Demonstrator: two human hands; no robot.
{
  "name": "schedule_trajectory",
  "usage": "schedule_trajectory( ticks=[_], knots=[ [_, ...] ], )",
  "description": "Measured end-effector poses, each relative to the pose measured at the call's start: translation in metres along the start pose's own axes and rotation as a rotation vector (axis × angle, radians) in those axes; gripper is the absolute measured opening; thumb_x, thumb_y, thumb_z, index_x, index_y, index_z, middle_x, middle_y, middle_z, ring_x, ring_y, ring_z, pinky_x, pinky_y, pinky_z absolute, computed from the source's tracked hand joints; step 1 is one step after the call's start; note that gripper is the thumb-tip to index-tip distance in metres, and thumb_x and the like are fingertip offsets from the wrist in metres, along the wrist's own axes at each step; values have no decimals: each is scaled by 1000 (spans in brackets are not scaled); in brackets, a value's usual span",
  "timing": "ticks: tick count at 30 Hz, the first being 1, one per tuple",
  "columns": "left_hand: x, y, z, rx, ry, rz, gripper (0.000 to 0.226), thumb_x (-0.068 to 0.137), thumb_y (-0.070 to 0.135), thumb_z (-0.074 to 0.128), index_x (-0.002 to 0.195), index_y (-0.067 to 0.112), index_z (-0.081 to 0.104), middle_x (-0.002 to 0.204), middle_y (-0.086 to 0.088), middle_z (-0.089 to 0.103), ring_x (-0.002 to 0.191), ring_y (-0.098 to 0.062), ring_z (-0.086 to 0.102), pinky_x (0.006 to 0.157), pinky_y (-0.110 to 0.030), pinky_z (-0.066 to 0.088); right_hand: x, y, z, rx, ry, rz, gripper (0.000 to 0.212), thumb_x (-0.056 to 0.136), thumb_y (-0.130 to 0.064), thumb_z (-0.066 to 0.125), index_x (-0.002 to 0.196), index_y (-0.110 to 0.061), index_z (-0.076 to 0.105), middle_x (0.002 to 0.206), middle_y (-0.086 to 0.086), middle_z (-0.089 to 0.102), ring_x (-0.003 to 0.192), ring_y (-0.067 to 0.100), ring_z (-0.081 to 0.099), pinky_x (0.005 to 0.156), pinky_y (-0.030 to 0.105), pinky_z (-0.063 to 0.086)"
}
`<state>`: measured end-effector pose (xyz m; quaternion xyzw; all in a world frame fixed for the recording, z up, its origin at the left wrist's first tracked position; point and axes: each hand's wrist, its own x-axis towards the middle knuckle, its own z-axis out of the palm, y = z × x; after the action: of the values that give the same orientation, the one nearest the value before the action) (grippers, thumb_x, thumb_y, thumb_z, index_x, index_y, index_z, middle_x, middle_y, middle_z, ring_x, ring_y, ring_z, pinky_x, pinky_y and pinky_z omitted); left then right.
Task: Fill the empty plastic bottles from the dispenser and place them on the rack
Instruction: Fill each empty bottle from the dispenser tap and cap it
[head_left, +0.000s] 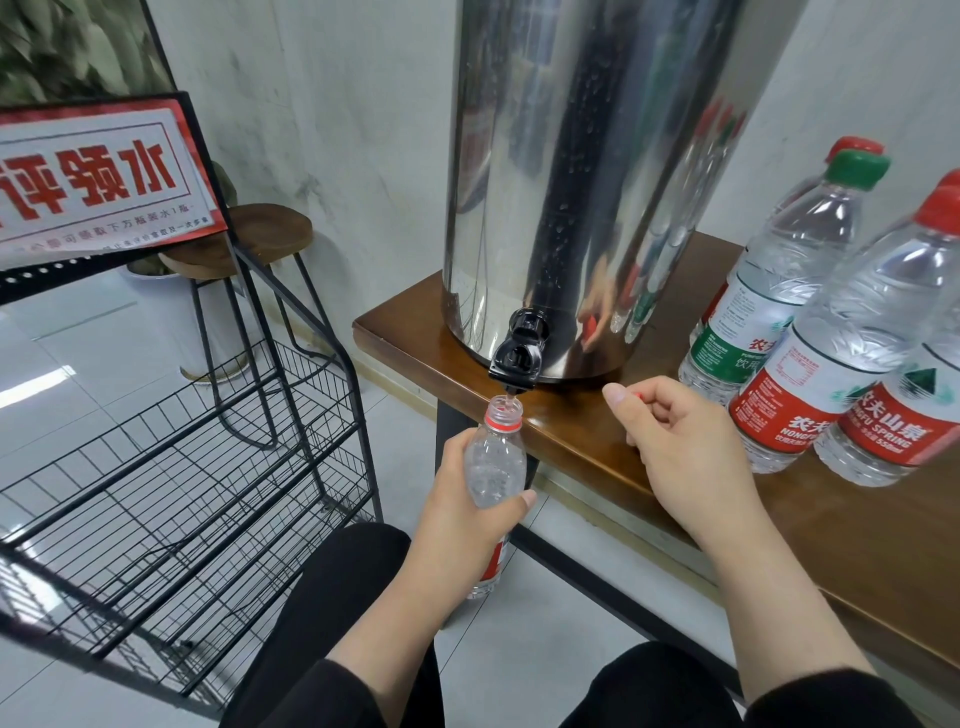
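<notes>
We hold an uncapped clear plastic bottle with a red neck ring (496, 467) in our left hand (457, 512), fingers wrapped round it, its mouth right under the black tap (516, 358) of the tall steel dispenser (582, 182). Our right hand (675, 447), beside the tap, pinches what seems to be the small red cap (637, 395). We judge filling is beginning; next the tap must be opened. The black wire rack (182, 467) stands at left.

Dispenser (597, 182) top cut by upper edge. Held bottle (493, 467) — lower body hidden behind left hand (457, 509). Red cap (638, 395) mostly buried in right hand (685, 441). Rightmost bottle (904, 374) clipped at frame edge.
</notes>
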<state>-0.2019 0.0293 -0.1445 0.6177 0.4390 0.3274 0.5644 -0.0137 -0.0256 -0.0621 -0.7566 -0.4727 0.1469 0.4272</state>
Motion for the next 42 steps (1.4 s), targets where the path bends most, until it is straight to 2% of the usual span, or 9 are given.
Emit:
schedule_trajectory(
  ticks=[6,12,16,22,28,35,38,39,42],
  knots=[
    [-1,1,0,-8,-2,4,66,88,31,79,133,50,34,125,23,53,112,-4,57,73,-7,43,0,0,0,-14,1,-2,33,90,-59,58,92,-28,68,77,-8,67,76,6,63,61,19,41],
    [0,-1,0,-11,-2,9,65,88,30,80,131,50,35,122,25,53,113,-3,57,75,-8,43,1,1,0,-10,-6,-5,31,91,-58,58,93,-28,68,77,-9,67,73,5,62,60,17,40],
    [0,-1,-1,-15,-1,12,66,88,30,80,134,49,36,125,21,54,114,-6,58,77,-10,44,1,1,0,-16,-8,-9,30,91,-58,59,93,-29,68,77,-8,67,73,5,62,59,17,41],
    [1,0,-1,-20,-5,21,66,88,28,80,134,47,37,123,22,55,114,-4,58,74,-8,45,1,2,1,0,-13,-12,31,89,-58,59,94,-30,68,79,-8,69,74,7,63,62,21,44],
    [1,-2,-2,-27,-12,21,65,88,27,80,134,46,38,126,19,55,117,-8,56,82,-10,43,2,5,1,12,-21,-9,28,90,-57,61,96,-31,68,83,-9,70,75,7,63,64,23,46],
    [3,-4,-1,-25,-8,26,66,88,27,80,136,45,39,126,19,56,118,-9,58,85,-14,45,2,6,1,31,-2,-49,15,99,-45,56,103,-34,65,84,-11,65,81,8,62,66,24,46],
    [3,-4,-1,-34,-9,21,65,87,27,80,137,43,40,127,14,58,118,-12,59,89,-18,47,3,7,1,30,48,-81,15,103,-41,51,102,-32,63,75,-7,61,71,7,58,61,24,46],
    [3,-3,-1,-36,-10,18,65,87,27,80,138,41,40,128,12,58,119,-13,59,90,-20,47,4,7,2,24,66,-92,16,104,-38,50,100,-30,63,71,-6,59,66,6,55,58,20,44],
    [3,-3,-1,-29,-11,15,66,88,26,80,139,39,40,128,10,59,119,-15,59,91,-21,47,3,3,2,22,97,-103,22,105,-33,49,87,-25,59,64,-4,51,58,4,47,52,18,38]
  ],
)
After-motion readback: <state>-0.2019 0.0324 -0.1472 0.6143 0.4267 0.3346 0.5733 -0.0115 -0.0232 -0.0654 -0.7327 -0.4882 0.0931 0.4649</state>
